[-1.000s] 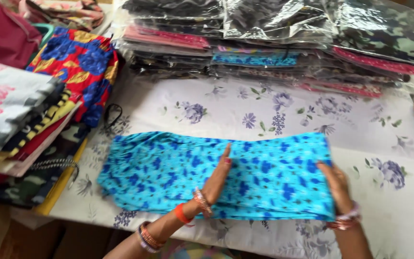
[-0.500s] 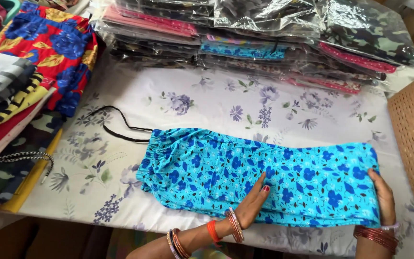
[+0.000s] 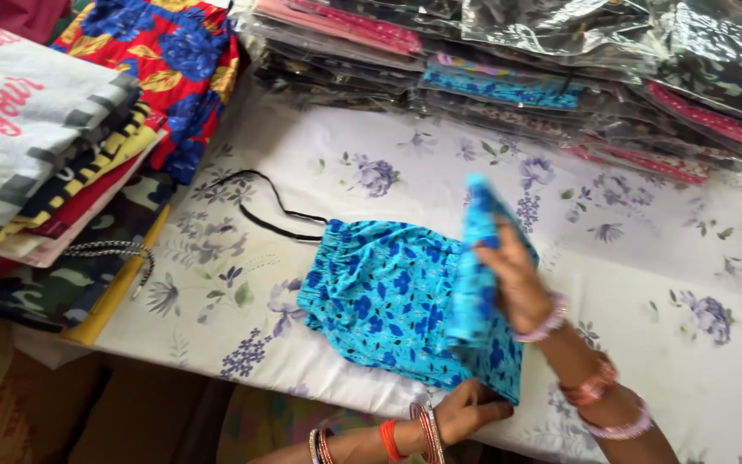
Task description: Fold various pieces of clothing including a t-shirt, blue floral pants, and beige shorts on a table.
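While the right hand [image 3: 517,283] grips the far end of the turquoise floral garment [image 3: 388,296] and lifts it over toward 9 o'clock, the left hand [image 3: 465,411] pinches the fold at the table's [image 3: 646,258] near edge. Half a second ago the garment lay stretched out flat; now it is doubled. Open floral cloth lies at 3 o'clock; bagged clothes [image 3: 560,51] line 12 o'clock, folded stacks [image 3: 53,146] crowd 9 o'clock, and a black cord [image 3: 255,210] trails from the waistband.

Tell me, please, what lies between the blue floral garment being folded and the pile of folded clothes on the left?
In the head view, a black cord lies on the flowered cloth between the blue garment and the clothes pile.
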